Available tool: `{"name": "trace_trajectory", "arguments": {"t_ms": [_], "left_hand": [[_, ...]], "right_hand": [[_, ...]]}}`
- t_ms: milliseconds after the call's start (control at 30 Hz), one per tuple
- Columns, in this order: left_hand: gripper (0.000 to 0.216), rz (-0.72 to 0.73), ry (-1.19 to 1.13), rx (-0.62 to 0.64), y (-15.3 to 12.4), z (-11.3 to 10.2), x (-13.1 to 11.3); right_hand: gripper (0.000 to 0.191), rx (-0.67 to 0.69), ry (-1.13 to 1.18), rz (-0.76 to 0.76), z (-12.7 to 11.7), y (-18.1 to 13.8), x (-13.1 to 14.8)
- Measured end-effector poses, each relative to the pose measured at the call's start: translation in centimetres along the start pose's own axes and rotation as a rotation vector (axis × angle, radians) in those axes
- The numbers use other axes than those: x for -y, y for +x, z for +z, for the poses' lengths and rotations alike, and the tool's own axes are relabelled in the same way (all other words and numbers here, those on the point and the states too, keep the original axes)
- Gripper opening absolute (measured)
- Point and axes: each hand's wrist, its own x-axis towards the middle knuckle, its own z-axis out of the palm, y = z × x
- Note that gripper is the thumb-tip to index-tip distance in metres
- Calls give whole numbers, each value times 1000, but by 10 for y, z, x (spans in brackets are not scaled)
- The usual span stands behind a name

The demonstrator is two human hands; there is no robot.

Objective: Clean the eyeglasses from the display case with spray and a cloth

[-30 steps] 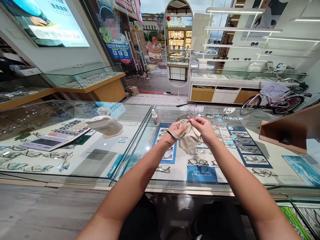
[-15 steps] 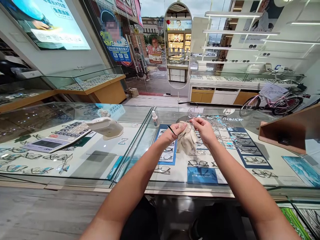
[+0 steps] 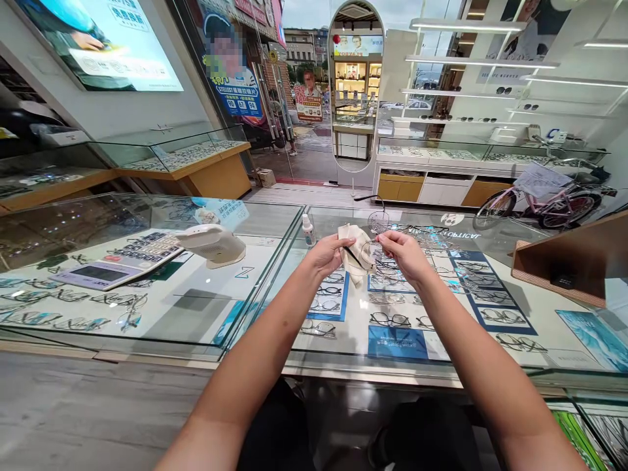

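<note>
Head view: left hand [image 3: 326, 252] pinches a beige cloth [image 3: 354, 252] and a dark temple arm; right hand [image 3: 401, 252] pinches the thin-rimmed glasses [image 3: 373, 252] at the lens edge, held above the glass table [image 3: 275, 275]. Judgement: support the rim, wipe with light strokes, keep fingertips off the lens. Spray bottle [image 3: 307, 230] stands just beyond.

Mirrored lettering "OPTICAL" [image 3: 458, 235] stands on the glass counter [image 3: 490, 226] at one o'clock; the blue poster [image 3: 238, 98] at eleven o'clock carries "90 57 94".
</note>
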Motion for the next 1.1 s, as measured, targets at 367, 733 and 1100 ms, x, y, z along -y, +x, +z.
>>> {"name": "trace_trajectory", "arguments": {"t_ms": [367,733,1100], "left_hand": [[51,-132,-104,106,-4,5,-5],[39,-140,33,185,-3,0,-2],[46,-55,8,245,-16,7,-17]], "right_hand": [[43,30,22,-6,-3,0,1],[47,33,42,6,-8,0,11],[46,216,-18,87,-11,-4,15]]}}
